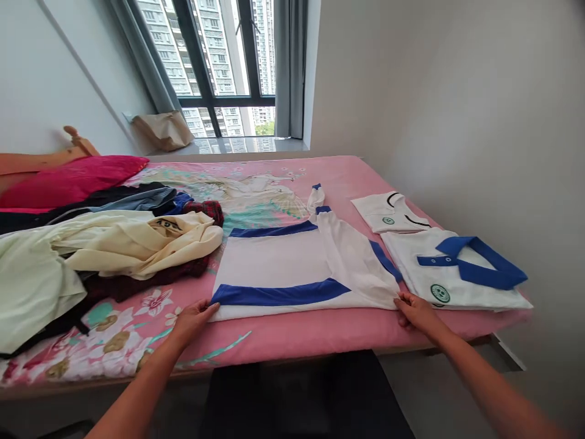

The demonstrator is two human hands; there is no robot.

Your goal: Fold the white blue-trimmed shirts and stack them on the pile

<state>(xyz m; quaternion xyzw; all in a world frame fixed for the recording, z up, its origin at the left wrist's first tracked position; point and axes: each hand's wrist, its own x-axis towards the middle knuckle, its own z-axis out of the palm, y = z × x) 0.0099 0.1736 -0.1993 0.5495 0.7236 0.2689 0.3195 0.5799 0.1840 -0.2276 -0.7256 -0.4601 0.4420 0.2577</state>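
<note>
A white shirt (278,262) with blue bands lies flat on the bed in front of me, its near side folded over. One sleeve stretches toward the back and ends in a blue cuff. My left hand (195,318) pinches the shirt's near left corner, by the end of a blue band. At the near right corner, by the shoulder, my right hand (414,311) grips the fabric between thumb and fingers. Just beyond the right hand lies a folded white polo shirt (411,277) with a blue collar and a round green badge.
Behind the polo sits another folded white shirt (372,211) with black trim. A loose heap of clothes (137,244) covers the left of the pink bed (292,335), near a red pillow (77,177). A brown paper bag (164,130) stands by the window.
</note>
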